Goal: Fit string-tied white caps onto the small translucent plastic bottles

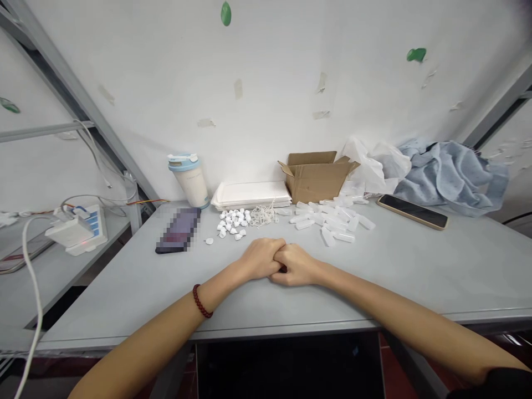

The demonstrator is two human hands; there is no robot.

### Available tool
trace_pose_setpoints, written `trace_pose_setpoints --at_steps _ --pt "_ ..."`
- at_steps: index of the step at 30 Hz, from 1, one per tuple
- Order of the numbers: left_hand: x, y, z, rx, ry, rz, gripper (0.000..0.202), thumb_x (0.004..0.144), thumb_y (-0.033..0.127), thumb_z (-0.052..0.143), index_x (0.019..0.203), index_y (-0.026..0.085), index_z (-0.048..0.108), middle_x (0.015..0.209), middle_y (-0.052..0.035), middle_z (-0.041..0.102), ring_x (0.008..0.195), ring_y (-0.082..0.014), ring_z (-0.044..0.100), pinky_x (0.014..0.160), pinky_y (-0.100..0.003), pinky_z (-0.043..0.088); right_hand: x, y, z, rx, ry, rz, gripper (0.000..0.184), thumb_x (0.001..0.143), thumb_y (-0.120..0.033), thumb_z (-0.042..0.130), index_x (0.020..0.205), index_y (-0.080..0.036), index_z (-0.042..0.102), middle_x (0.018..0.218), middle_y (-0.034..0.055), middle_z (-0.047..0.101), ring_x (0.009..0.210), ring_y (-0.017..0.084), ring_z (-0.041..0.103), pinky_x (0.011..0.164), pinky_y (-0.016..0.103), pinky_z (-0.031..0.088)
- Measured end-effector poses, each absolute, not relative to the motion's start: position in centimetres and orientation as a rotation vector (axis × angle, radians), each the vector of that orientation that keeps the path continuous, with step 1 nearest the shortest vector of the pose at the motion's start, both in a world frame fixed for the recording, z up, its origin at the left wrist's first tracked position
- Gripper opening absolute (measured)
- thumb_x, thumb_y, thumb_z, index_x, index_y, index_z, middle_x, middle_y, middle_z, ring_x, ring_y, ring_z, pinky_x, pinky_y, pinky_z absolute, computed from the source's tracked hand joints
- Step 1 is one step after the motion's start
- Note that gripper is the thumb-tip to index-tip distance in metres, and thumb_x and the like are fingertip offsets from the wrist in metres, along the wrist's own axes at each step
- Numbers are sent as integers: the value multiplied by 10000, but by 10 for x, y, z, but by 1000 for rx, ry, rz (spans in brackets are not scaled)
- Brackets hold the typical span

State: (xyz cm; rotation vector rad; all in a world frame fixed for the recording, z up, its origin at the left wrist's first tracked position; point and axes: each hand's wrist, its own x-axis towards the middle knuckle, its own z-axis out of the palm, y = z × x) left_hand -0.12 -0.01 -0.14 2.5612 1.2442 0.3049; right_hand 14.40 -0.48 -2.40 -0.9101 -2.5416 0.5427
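My left hand (261, 258) and my right hand (296, 265) rest together on the grey table (166, 293), fingers curled and pressed against each other. Both are closed, and no object shows in them; a small dark gap lies between the fingers. Just beyond them is a pile of small white caps (233, 220), with one cap (209, 241) lying apart to the left. Beside the pile lies a tangle of thin whitish strips (264, 215). To the right, several translucent plastic tubes (332, 217) are scattered.
Along the wall stand a blue-lidded cup (191, 183), stacked white trays (251, 193), an open cardboard box (316, 180), a white plastic bag (369, 163) and blue cloth (451, 174). Two phones lie at left (179, 230) and right (413, 211). A power strip (85, 230) with cables sits far left.
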Motion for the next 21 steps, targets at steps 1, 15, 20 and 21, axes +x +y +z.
trace_pose_setpoints --at_steps 1,15,20,21 --pt "-1 0 -1 2562 1245 303 75 638 151 495 693 202 505 679 -23 632 618 -202 571 510 -285 278 144 -5 -24 -911 -2543 545 172 622 -195 563 490 -160 459 495 -17 486 469 86 345 458 224 247" --pt "-1 -1 4 2569 1241 247 112 683 152 508 764 192 573 733 -37 659 652 -212 591 525 -285 310 143 -7 -19 -934 -2614 492 154 662 -189 577 523 -152 522 527 -1 528 475 96 369 462 229 257" --pt "-17 4 18 2544 1110 258 118 739 204 548 826 197 626 754 -10 667 686 -182 596 583 -261 367 151 -9 -7 -853 -2642 495 52 768 -190 564 764 -141 582 659 14 582 529 111 451 506 226 318" --pt "-22 6 20 2515 1095 303 132 764 227 550 861 197 635 744 -2 662 680 -171 593 597 -255 379 155 -8 -5 -859 -2636 473 78 795 -206 560 824 -138 582 706 24 598 562 121 480 531 231 345"
